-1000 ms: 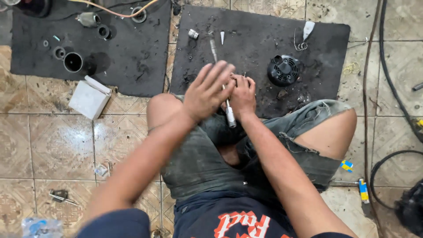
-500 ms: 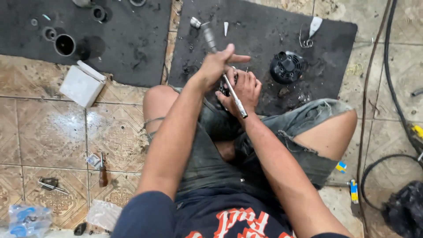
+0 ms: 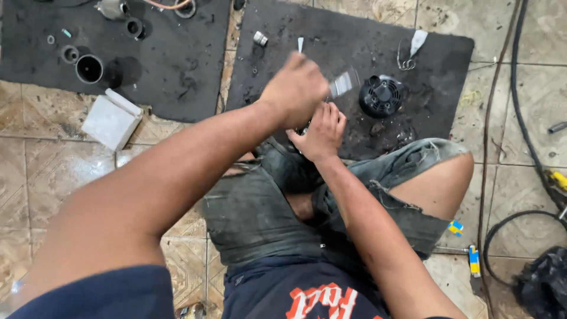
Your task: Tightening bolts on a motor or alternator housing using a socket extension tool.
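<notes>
I sit on a tiled floor with my knees apart, in torn denim shorts. My left hand [image 3: 295,88] is raised over the right-hand black mat [image 3: 331,35], shut on a metal tool [image 3: 342,84] whose silvery end is motion-blurred. Just below it, my right hand [image 3: 322,133] curls around a small dark part [image 3: 304,127] at the mat's near edge, above my lap. The fingers hide most of that part. A round black ribbed motor piece [image 3: 381,94] lies on the mat, right of both hands.
A second black mat [image 3: 177,77] at upper left carries a black tube [image 3: 90,68] and small rings. A white box [image 3: 111,121] lies at its corner. Black cables [image 3: 520,118] run along the right. A small metal cylinder [image 3: 260,38] and a wire clip [image 3: 404,59] lie on the right mat.
My left hand has swung the metal tool from pointing up-left over the mat to a raised position above my right hand. The right hand stays on the small part.
</notes>
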